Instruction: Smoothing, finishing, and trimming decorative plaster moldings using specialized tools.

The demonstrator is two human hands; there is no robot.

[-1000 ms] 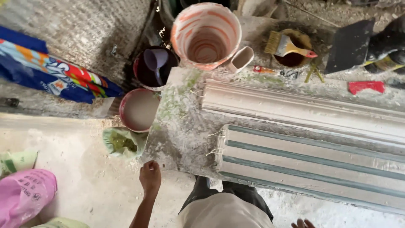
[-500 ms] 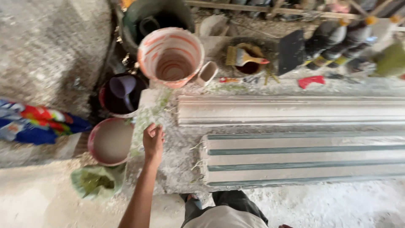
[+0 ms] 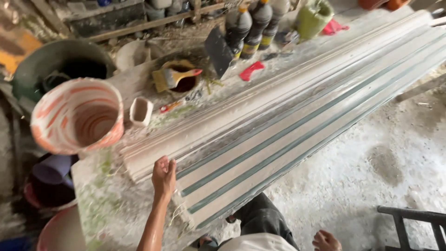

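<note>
Standing at far left is an orange-and-white swirled plastic bucket (image 3: 78, 116). Beside it, the left hand (image 3: 163, 178) is resting palm-down, fingers (image 3: 162, 163) pressed together, on the near end of the long white ribbed plaster moulding (image 3: 297, 111), whose long axis is running away up-right across the dusty surface (image 3: 97, 204). The right hand (image 3: 326, 241) is hanging loosely curled, empty, well apart.

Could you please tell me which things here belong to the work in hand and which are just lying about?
In hand: left hand on the end of the long white moulding.
Lying about: striped bucket, brush, dark bottles, red rag, small cup.
</note>
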